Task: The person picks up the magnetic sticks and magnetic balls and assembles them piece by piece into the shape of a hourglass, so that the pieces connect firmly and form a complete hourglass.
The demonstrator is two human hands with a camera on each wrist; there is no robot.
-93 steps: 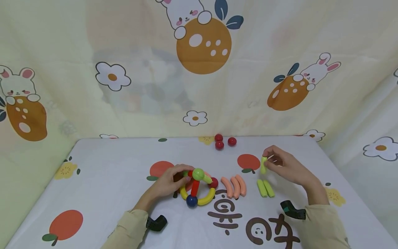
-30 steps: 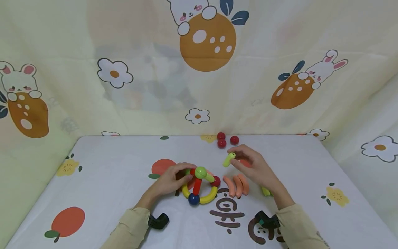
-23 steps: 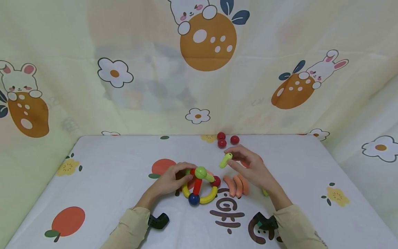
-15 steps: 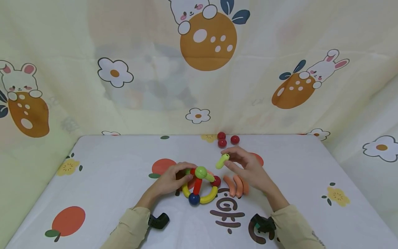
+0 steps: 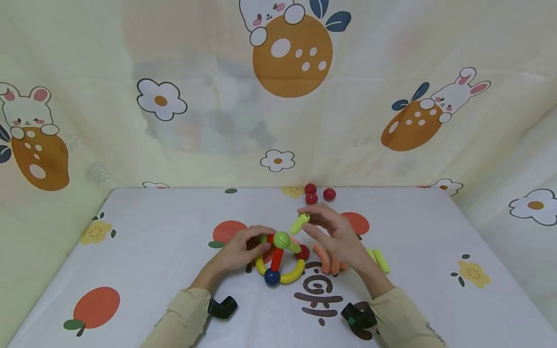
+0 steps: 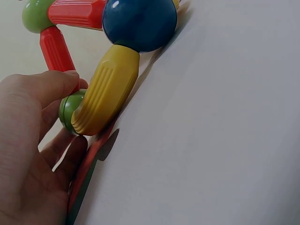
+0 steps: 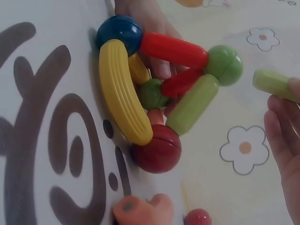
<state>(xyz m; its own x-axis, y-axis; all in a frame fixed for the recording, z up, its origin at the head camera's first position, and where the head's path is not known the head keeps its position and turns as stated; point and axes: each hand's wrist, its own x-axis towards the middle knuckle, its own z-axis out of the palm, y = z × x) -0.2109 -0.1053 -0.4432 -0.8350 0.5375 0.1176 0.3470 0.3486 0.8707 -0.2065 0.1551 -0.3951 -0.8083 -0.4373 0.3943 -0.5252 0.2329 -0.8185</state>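
Note:
My left hand [image 5: 239, 252] grips a magnetic stick-and-ball frame low on its left side; in the left wrist view the thumb lies on a red rod [image 6: 58, 51] by a lower green ball [image 6: 70, 110]. The frame has curved yellow rods [image 5: 292, 274], a blue ball [image 5: 272, 277], a dark red ball [image 5: 303, 252] and a light green ball [image 5: 282, 240] on top. Above and right of that top ball, my right hand [image 5: 337, 237] pinches a loose light green magnetic rod [image 5: 299, 224]. In the right wrist view this rod [image 7: 272, 84] is apart from the top ball [image 7: 225, 65].
Curved orange rods [image 5: 322, 258] lie right of the frame, partly behind my right hand. Two light green rods [image 5: 381, 261] rest farther right. Three red balls [image 5: 329, 194] sit at the table's back edge, near the patterned curtain [image 5: 209, 145].
My right hand has carried the light green rod leftward from above the other green rods to near the frame's top ball, tilting it. The left hand keeps its grip, with the frame still.

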